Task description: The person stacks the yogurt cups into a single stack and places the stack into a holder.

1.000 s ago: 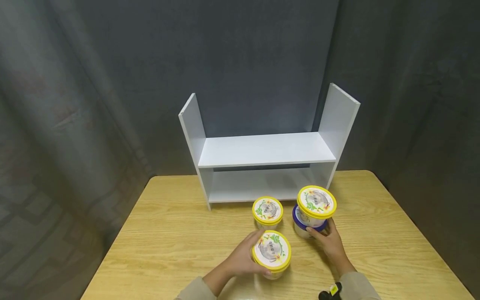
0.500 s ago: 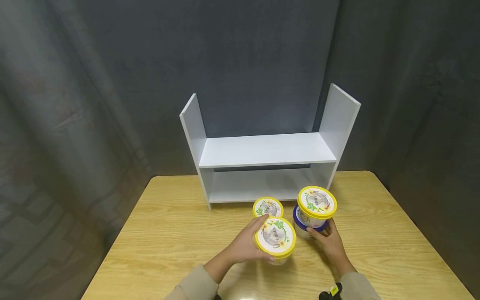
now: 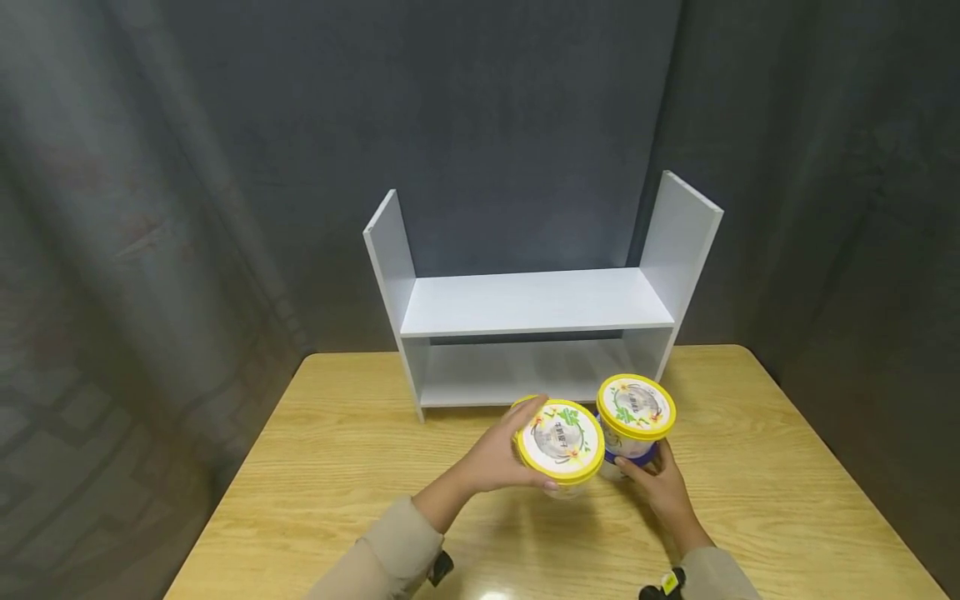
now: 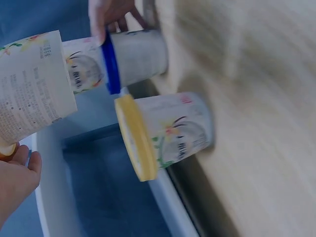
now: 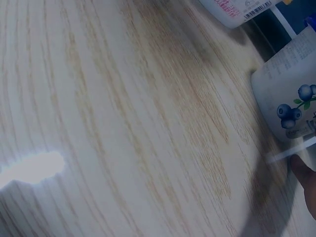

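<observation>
Lifting yellow-lid tub [image 3: 560, 442] off table [image 3: 337, 483] w/ left hand [image 3: 501, 457], fingers wrapped round it, approx. above another tub. Steadying blue-lid tub [image 3: 626, 460] w/ right hand [image 3: 660, 487], fingers curled on it, yellow-lid one stacked on top. Leaving white shelf [image 3: 536, 304] unfilled; probably early on.

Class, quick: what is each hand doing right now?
Left hand: grips a yellow-lidded tub, lifted.
Right hand: holds the blue-lidded tub on the table.

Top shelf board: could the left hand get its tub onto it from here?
Probably yes. The left hand grips a yellow-lidded tub lifted off the table, and the top shelf board of the white shelf is bare and open in front. Nothing stands between them.
</observation>
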